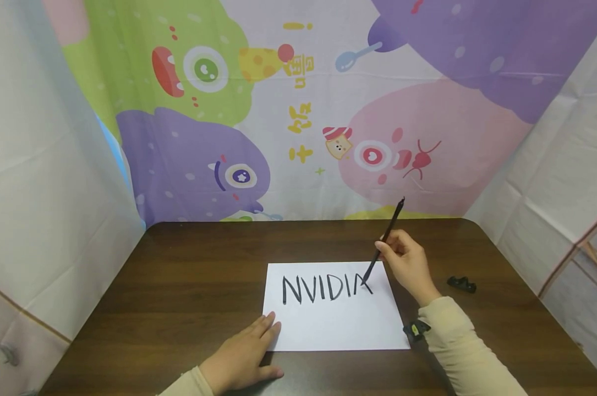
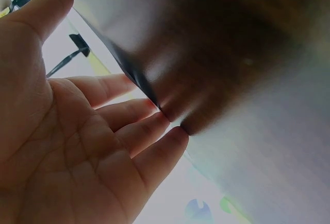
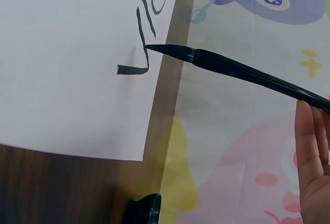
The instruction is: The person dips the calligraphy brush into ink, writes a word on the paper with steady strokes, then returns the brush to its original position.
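My right hand (image 1: pixel 408 265) pinches a black ink brush (image 1: pixel 390 226) about mid-handle. The brush slants down to the left, and its dark tip touches the white paper (image 1: pixel 328 330) at the last letter of "NVIDIA" in black ink. In the right wrist view the brush (image 3: pixel 242 72) meets a stroke near the paper's edge, with the hand (image 3: pixel 315 167) partly cut off. My left hand (image 1: pixel 246 349) lies flat, fingertips at the paper's lower left edge and thumb on the table. The left wrist view shows that hand's palm (image 2: pixel 77 141) with straight fingers.
A black notched brush rest (image 1: pixel 461 284) stands on the dark wooden table (image 1: pixel 189 291), right of my right hand. A small black device (image 1: pixel 416 330) sits at the right wrist. A cartoon-printed curtain (image 1: pixel 298 198) hangs behind the table; pale cloth covers both sides.
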The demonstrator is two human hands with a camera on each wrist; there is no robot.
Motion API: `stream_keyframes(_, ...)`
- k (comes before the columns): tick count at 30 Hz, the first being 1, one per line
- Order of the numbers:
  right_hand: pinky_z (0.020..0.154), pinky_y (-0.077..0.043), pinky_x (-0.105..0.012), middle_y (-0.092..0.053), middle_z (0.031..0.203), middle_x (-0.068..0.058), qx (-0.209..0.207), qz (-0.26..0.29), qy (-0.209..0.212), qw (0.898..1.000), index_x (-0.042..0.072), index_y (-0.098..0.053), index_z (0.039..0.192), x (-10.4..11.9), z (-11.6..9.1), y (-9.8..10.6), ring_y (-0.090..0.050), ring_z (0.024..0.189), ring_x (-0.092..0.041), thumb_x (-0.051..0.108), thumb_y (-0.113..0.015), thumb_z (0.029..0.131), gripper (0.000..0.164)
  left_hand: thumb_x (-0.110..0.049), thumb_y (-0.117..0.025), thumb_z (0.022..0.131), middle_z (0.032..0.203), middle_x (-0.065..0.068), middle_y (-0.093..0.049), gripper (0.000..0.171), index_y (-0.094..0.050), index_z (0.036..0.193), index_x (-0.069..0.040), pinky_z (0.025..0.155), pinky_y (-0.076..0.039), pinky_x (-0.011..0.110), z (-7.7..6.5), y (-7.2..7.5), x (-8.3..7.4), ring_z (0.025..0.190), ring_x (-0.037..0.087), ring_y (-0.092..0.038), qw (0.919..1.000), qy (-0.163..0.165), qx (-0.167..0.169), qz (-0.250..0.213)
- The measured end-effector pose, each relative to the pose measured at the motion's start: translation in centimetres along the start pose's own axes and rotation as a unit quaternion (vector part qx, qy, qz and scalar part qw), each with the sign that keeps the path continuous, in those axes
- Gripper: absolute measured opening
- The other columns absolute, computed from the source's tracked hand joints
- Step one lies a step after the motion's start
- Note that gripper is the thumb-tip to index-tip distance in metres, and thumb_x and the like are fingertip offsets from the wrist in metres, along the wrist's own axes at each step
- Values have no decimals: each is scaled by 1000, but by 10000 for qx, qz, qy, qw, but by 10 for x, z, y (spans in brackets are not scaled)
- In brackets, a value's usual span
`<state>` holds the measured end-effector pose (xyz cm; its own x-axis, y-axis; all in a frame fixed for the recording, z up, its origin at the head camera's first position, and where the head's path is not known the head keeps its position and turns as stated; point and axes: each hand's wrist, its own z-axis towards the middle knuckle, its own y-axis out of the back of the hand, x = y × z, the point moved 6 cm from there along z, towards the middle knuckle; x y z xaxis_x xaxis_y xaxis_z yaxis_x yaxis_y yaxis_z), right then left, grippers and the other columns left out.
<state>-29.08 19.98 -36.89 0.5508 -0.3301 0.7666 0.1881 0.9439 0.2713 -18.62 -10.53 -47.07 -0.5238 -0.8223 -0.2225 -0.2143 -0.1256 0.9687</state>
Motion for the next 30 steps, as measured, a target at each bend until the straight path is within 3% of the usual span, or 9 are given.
stream_keyframes(7, 58, -55, -36, -61, 76, -27, 35, 25, 2, 10000, -11, -53, 88, -3, 1, -5, -63, 62, -33, -4, -64, 81, 14, -58, -60, 77, 147, 16, -31, 84, -40, 138, -5, 100, -37, 49, -1, 1, 0, 133, 33, -34, 10000, -13, -36, -1)
stream_keyframes(15, 58, -55, -37, -62, 73, -23, -16, -240, -179, 9996, -7, -55, 87, -6, 1, -9, -60, 58, 0, 0, -65, 81, 13, -58, -61, 76, 147, 15, -32, 83, -40, 138, -6, 100, -38, 49, 0, 0, -1, 133, 33, -34, 10000, 24, -65, 61)
stream_keyframes(25, 55, -52, -21, -62, 73, -23, 118, -474, -42, 9988, -4, -56, 87, -2, 0, -11, -58, 57, -1, 0, -65, 81, 12, -59, -60, 77, 147, 16, -32, 84, -40, 138, -6, 99, -38, 49, -1, 0, 0, 132, 33, -35, 9999, -19, -126, 84)
stream_keyframes(30, 55, -52, -20, -62, 72, -23, 133, -583, -81, 9982, -3, -58, 89, 0, -1, -12, -57, 57, -2, 1, -66, 81, 12, -59, -61, 77, 147, 15, -32, 83, -41, 138, -6, 99, -38, 49, -1, 1, 0, 132, 33, -35, 9999, -11, -154, 67)
